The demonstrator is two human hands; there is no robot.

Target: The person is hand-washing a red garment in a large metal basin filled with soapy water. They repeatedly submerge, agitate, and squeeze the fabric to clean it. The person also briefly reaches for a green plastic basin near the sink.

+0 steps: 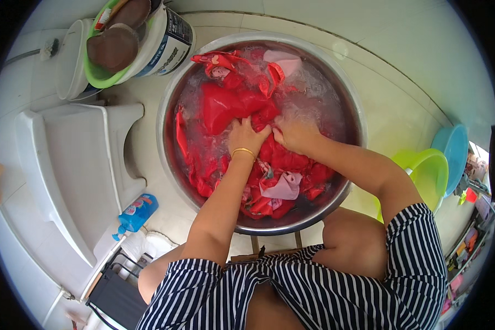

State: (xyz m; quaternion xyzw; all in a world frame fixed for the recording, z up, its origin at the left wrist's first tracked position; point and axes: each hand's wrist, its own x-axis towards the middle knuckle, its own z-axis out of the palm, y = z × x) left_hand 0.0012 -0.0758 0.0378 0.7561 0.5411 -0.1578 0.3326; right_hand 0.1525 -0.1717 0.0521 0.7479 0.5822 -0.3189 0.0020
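A wide metal basin (pixel 344 91) in front of me holds soapy water and a heap of wet red clothes (pixel 283 157). At its middle, my left hand (pixel 247 136) is closed on the red cloth, with a yellow bangle at the wrist. Close beside it on the right, my right hand (pixel 297 133) is shut on the same cloth; its fingertips are partly hidden by cloth and suds. A puffed-up red piece (pixel 231 104) bulges from the water beyond my hands. Pale pink cloth (pixel 283 186) shows on the near side, and another pale pink piece (pixel 283 61) at the far rim.
To the left stands a white ceramic fixture (pixel 80 159), with a blue pump bottle (pixel 137 213) near it. White buckets (pixel 173 41) at the far left carry a green basin (pixel 93 77) with brown items. Lime-green (pixel 432 170) and blue tubs (pixel 451 148) sit to the right.
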